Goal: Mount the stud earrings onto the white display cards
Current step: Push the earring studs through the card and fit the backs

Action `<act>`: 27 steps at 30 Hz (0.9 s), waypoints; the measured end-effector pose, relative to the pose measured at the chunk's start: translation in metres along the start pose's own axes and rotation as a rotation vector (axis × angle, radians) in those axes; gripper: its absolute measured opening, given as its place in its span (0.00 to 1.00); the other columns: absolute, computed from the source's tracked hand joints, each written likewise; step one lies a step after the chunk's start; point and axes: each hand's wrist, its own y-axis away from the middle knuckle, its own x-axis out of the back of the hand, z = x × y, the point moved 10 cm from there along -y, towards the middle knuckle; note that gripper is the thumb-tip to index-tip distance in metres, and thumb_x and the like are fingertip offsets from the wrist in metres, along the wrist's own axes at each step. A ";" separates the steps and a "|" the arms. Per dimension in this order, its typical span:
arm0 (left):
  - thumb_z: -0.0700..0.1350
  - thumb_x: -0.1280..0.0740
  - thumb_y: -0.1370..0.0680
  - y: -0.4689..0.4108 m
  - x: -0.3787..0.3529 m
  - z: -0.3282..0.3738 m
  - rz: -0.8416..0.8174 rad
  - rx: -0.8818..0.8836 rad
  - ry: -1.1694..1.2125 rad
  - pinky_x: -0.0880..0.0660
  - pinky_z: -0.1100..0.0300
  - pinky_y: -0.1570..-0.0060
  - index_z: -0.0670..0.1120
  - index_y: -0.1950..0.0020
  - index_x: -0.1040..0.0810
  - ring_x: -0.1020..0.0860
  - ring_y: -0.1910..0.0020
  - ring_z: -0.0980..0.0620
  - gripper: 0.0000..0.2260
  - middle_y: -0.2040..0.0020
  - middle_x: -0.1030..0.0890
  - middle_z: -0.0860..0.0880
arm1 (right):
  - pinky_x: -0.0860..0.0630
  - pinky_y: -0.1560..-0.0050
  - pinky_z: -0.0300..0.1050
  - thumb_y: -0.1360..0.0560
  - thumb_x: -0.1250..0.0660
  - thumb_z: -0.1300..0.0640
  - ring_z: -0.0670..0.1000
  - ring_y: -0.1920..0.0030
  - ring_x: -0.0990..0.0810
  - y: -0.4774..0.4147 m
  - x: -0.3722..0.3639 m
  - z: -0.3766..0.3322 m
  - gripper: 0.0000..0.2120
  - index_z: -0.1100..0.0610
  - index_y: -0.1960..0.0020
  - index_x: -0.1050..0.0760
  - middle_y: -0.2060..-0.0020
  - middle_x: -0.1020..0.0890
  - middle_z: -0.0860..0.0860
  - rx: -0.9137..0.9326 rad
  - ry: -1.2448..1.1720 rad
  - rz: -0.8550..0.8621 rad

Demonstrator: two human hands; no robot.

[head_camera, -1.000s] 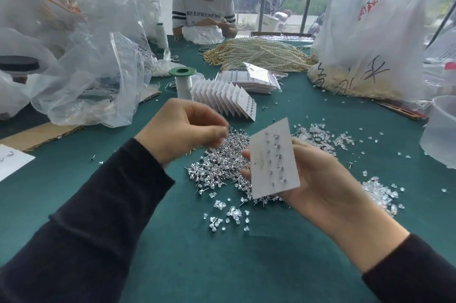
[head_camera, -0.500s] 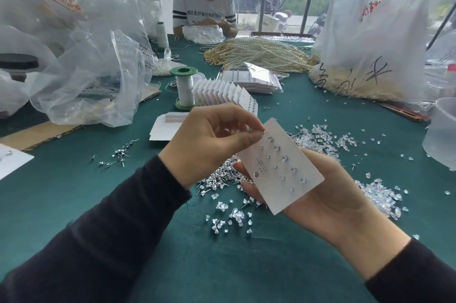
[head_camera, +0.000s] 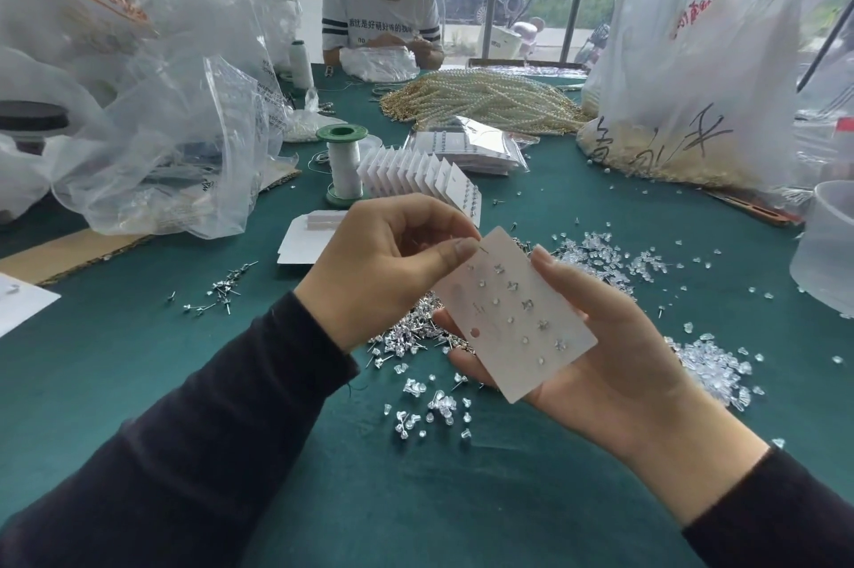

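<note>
My right hand point(head_camera: 605, 350) holds a white display card point(head_camera: 513, 318) from beneath, with a fingertip at its upper right edge. Several stud earrings sit on the card in two columns. My left hand point(head_camera: 388, 262) pinches one stud earring point(head_camera: 483, 249) between thumb and forefinger at the card's top left corner. Beneath both hands a heap of loose silver studs point(head_camera: 411, 332) lies on the green table point(head_camera: 138, 359). Clear earring backs point(head_camera: 430, 410) are scattered in front of it.
A fanned row of filled cards point(head_camera: 416, 174) and a green-capped thread spool point(head_camera: 344, 165) stand behind my hands. More clear backs point(head_camera: 610, 258) lie to the right, a small stud cluster point(head_camera: 222, 290) to the left. Plastic bags flank the table; a person sits opposite behind pearl strands point(head_camera: 485, 98).
My left hand rose from the stud heap with one stud and came to the card's top corner. My right hand tilted the card flatter and lowered it a little.
</note>
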 end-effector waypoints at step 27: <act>0.39 0.33 0.26 0.012 0.011 -0.069 0.210 0.590 0.382 0.28 0.67 0.82 0.35 0.62 0.26 0.25 0.81 0.55 0.08 0.78 0.22 0.47 | 0.29 0.50 0.33 0.29 0.30 0.57 0.48 0.55 0.24 0.051 -0.048 -0.074 0.08 0.61 0.55 0.21 0.57 0.22 0.52 1.043 1.611 0.469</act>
